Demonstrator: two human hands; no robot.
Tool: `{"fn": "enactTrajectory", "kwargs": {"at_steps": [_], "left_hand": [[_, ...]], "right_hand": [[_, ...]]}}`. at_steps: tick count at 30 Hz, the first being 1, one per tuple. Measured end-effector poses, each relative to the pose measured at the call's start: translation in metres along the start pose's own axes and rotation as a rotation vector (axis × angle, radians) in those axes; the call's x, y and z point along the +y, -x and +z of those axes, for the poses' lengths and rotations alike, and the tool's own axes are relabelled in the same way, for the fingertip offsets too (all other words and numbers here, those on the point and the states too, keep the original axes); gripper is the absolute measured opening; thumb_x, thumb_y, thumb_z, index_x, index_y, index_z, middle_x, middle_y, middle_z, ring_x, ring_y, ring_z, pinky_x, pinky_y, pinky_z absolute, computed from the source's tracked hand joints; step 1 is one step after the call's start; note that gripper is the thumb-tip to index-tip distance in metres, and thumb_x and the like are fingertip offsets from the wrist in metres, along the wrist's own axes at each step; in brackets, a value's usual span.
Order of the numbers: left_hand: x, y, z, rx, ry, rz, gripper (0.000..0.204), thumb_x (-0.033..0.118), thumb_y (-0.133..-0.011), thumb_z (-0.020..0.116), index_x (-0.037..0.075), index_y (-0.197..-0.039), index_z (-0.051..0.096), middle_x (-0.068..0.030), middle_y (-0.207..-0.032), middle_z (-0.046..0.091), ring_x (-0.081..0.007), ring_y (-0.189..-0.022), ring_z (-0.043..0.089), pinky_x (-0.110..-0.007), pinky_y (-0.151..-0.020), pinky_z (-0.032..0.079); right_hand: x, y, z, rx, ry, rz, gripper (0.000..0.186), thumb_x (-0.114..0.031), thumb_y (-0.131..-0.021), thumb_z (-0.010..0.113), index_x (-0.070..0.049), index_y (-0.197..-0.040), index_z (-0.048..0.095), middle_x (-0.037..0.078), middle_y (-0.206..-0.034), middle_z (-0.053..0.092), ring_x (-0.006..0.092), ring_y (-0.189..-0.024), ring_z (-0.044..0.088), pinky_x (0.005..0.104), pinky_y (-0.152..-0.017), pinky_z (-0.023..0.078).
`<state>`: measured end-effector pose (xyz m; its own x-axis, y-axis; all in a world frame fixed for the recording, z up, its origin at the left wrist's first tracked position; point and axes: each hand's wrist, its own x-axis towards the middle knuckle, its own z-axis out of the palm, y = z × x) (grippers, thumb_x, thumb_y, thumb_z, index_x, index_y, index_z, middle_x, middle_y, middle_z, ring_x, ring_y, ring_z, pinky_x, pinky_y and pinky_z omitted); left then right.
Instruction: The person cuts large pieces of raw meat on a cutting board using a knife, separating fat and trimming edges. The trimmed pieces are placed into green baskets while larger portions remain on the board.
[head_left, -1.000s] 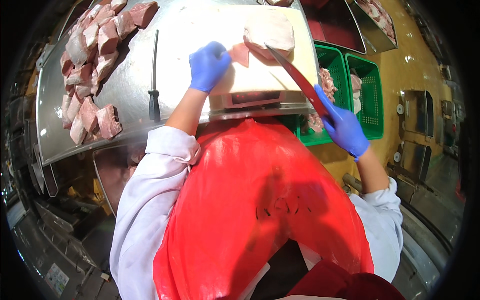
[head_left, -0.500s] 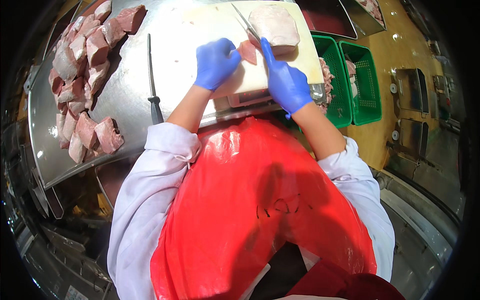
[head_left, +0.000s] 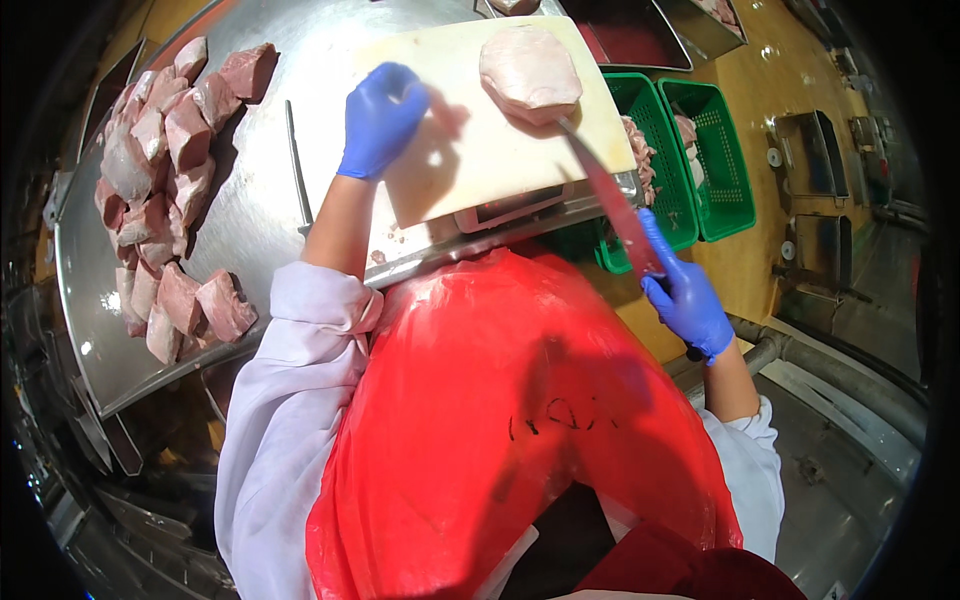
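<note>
My right hand (head_left: 688, 308), in a blue glove, is closed round the handle of a knife (head_left: 612, 205), off the right side of the table. Its long blade slants up and left, the tip appearing beside the front of a large pale block of meat (head_left: 530, 75). That block rests on the white cutting board (head_left: 400, 195). Above the board's left part is my gloved left hand (head_left: 383, 115), fingers curled and thumb bent in. Beside its fingers shows a blurred pink patch; I cannot tell whether the hand holds it.
Cut meat chunks (head_left: 150, 195) lie heaped on the steel table (head_left: 265, 225) at left. A sharpening steel (head_left: 296, 160) lies left of the board, its handle mostly hidden by my forearm. Two green crates (head_left: 742, 185) with meat pieces stand at right.
My right hand has drawn the knife away from the meat block, right and toward me. My left hand has moved left, away from the block. The view has shifted slightly.
</note>
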<state>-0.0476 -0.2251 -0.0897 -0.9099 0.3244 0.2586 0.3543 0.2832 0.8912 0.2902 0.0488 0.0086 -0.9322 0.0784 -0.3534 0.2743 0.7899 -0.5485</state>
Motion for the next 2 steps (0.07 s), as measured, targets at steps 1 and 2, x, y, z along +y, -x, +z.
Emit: {"fn": "enactTrajectory", "kwargs": {"at_steps": [1, 2], "left_hand": [[0.008, -0.006, -0.002, 0.006, 0.037, 0.079, 0.018, 0.018, -0.083, 0.071, 0.001, -0.089, 0.070, -0.0054, -0.081, 0.072, -0.0108, -0.075, 0.064, -0.027, -0.075, 0.052], [0.032, -0.013, -0.003, -0.077, 0.041, 0.065, 0.019, 0.019, -0.084, 0.072, 0.001, -0.091, 0.071, -0.0062, -0.085, 0.073, -0.0117, -0.079, 0.065, -0.028, -0.078, 0.052]], "right_hand": [[0.000, 0.006, -0.003, 0.008, -0.139, 0.096, 0.092, -0.010, -0.092, 0.063, -0.020, -0.164, 0.008, 0.018, -0.078, 0.072, 0.0338, -0.067, 0.070, 0.0485, -0.064, 0.053], [-0.004, 0.012, -0.008, 0.018, -0.279, 0.204, 0.090, -0.012, -0.094, 0.062, -0.020, -0.164, 0.006, 0.016, -0.078, 0.073, 0.0297, -0.065, 0.071, 0.0470, -0.063, 0.054]]}}
